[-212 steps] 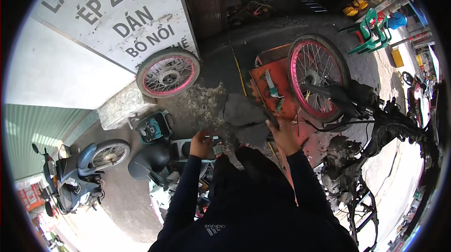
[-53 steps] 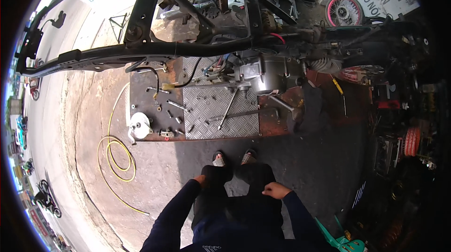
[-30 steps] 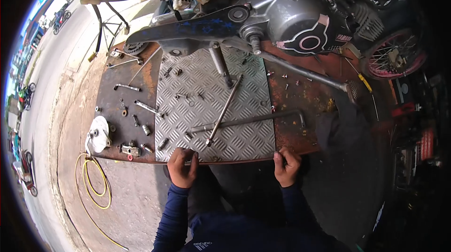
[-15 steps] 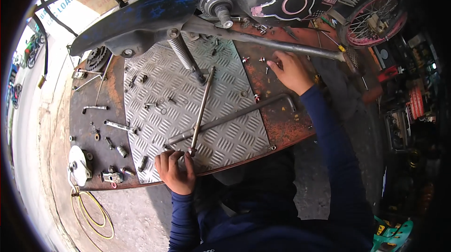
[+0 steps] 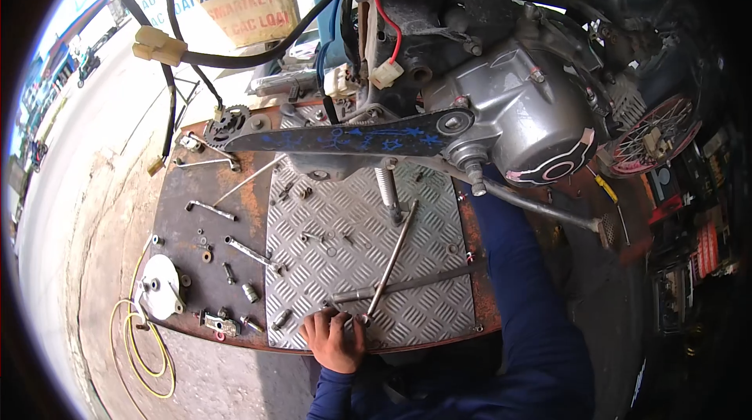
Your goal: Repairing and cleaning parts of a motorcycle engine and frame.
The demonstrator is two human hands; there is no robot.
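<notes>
The left hand (image 5: pixel 335 342) rests at the lower middle of the frame, on the near edge of a patterned metal plate (image 5: pixel 427 320); its fingers are half bent and a little spread, and I cannot tell if anything is held under them. The thin metal rod (image 5: pixel 392 263) lies slantwise on the plate, with its lower end just beside the thumb, and it crosses over a thicker dark bar (image 5: pixel 427 282). The right sleeve (image 5: pixel 521 271) reaches up from the lower right of the frame and goes below the grey engine (image 5: pixel 509 107) at the upper right. This engine hides the right hand, so I cannot tell how open it is or what it holds. At the lower left of the frame, a round white metal part (image 5: pixel 162 287) lies on the brown bench (image 5: pixel 176 197), near some small loose parts.
</notes>
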